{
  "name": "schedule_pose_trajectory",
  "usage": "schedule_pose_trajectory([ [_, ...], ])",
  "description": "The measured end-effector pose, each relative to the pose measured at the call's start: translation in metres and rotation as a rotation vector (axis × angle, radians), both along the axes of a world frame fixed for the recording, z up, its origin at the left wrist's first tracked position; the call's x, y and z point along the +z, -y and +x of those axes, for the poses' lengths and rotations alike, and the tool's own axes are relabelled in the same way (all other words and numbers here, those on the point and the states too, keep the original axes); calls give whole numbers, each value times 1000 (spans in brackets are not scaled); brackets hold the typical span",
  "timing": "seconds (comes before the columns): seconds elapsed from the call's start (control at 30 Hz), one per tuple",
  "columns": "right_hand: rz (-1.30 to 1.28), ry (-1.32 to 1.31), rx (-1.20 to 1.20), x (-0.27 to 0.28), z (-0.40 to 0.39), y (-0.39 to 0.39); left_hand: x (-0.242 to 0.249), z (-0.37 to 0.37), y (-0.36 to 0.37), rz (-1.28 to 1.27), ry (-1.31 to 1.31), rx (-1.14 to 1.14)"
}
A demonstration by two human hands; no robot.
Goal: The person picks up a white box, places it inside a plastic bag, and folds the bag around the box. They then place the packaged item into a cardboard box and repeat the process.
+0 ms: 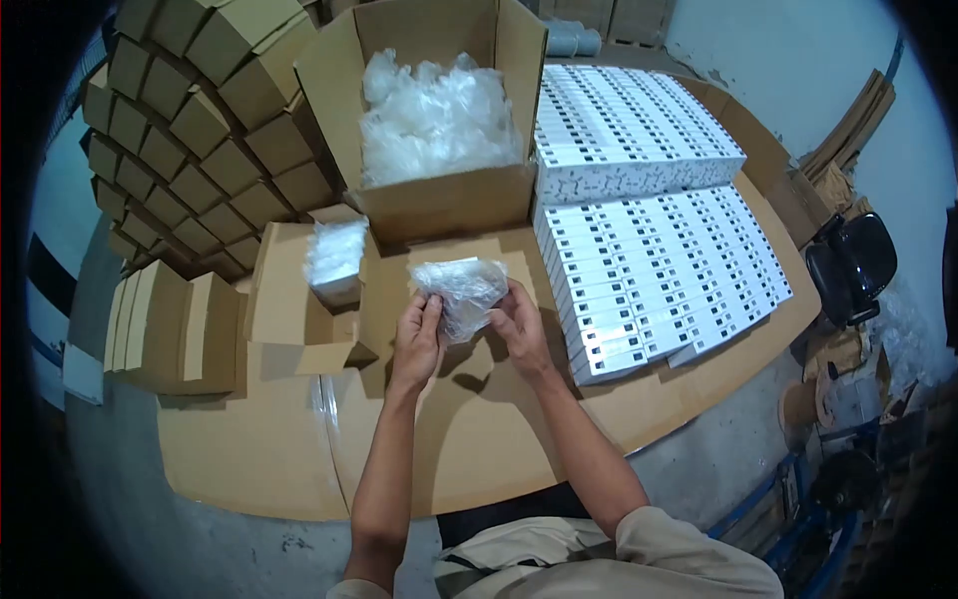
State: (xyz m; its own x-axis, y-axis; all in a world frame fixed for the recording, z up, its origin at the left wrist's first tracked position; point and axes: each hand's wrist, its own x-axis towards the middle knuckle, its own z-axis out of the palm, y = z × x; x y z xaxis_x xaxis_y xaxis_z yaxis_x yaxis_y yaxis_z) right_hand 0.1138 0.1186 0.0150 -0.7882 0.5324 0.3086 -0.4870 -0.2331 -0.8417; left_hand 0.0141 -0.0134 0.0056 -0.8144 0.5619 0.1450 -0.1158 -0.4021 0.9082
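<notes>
Between my two hands, above the cardboard-covered table [479, 439], is a crinkled clear plastic bag [461, 299]. Whether anything lies inside it I cannot make out. My left hand [417, 337] pinches its left edge with the thumb on top. On the opposite side, the fingers of my right hand [521, 327] are closed on the right edge. Just left of my hands stands an open cardboard carton [284, 270], with several plastic-wrapped items [336, 255] in its right part.
A large open box [439, 205] full of clear plastic bags [439, 120] stands at the back. Rows of white printed boxes [659, 270] fill the right side. Brown cartons [215, 150] are stacked at the left, near folded-open cartons [170, 324]. A black chair [853, 265] is beyond the table's right edge.
</notes>
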Motion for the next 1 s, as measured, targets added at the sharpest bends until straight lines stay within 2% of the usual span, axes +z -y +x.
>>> schedule_pose_trajectory([
  [0.1, 214, 132, 18, -14, -3, 0, -16, 11, 0, -99, -45, 99],
  [0.2, 178, 230, -64, -15, -4, 6, -14, 14, 1, -239, -188, 239],
  [0.3, 276, 233, -277, -3, -3, 6, -17, 15, 0, -339, -285, 336],
  [0.37, 254, 292, -271, -7, -1, 3, -13, 20, -2, -351, -345, 378],
  [0.5, 123, 234, -180, -10, -7, 3, -17, 23, -2, -287, -201, 385],
  [0.6, 122, 452, 115, 3, 7, -6, -18, 19, 5, -334, -172, 431],
  [0.7, 51, 383, 166, -6, 8, -8, -13, 17, 5, -309, -261, 503],
  [0.8, 114, 417, 198, 2, 12, -14, -14, 15, 9, -309, -264, 524],
  [0.9, 70, 467, 166, 5, 14, -15, -10, 15, 8, -259, -220, 525],
  [1.0, 127, 402, 56, -8, 8, -14, -11, 15, 7, -257, -206, 518],
])
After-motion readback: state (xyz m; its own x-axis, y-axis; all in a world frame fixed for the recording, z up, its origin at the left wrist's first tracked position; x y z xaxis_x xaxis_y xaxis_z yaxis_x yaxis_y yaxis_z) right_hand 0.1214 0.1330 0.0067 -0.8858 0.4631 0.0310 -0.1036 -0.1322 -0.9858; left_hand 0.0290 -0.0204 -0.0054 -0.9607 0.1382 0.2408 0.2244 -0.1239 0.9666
